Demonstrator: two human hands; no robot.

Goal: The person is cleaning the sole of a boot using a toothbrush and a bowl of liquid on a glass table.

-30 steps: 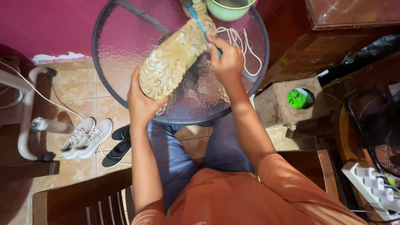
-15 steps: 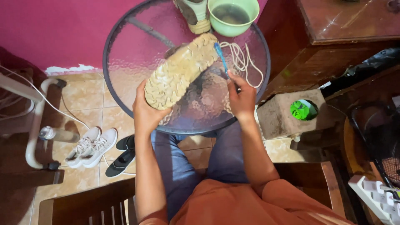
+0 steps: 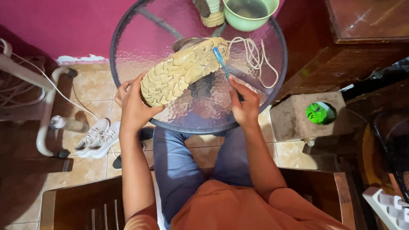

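Here, seen from the head camera: one seated person in an orange shirt and blue trousers, at a round textured-glass table with a dark metal rim (image 3: 114, 40).

Left hand (image 3: 134, 108): wrapped around the heel end of a tan boot with a deeply lugged rubber sole (image 3: 181, 70). The boot is held sole-up and tilted, heel at the near-left edge of the table, toe pointing toward the far right, over the glass.

Right hand (image 3: 245, 104): closed on the handle of a blue plastic toothbrush (image 3: 220, 60), its head laid against the sole near the toe.

On the table, far side: a second tan boot (image 3: 211, 10), partly cut off by the frame, just beside a pale green bowl of murky water (image 3: 250, 12). A loose cream bootlace (image 3: 255, 59) lies coiled to the right of the held boot's toe.

On the tiled floor, left: a pair of white lace-up sneakers (image 3: 97, 137), a clear plastic bottle (image 3: 68, 124) lying on its side, a dark slip-on shoe partly behind the left forearm.

Right of the table: a grey concrete block (image 3: 294, 119) holding a green crumpled item (image 3: 318, 113); dark wooden furniture beyond.
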